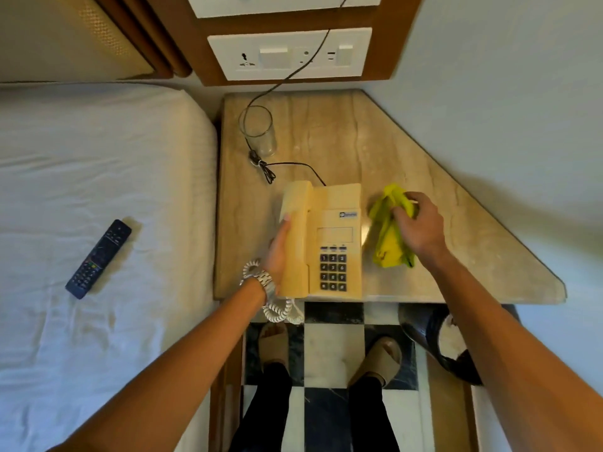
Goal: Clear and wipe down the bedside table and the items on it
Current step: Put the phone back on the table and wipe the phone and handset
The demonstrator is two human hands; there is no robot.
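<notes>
On the bedside table [424,151] sit one phone [323,239] gripped by the left hand [279,252], one glass [257,130], one cloth [390,230] clutched in the right hand [421,228].

telephone [336,243] keypad | digits 1–9 | label (blurred) unreadable

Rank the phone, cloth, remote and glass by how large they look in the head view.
1. Phone, clearly largest.
2. Cloth, bunched in the right hand, and remote on the bed: too alike to rank.
3. Glass, smallest, though it stands farther from the camera.
</notes>
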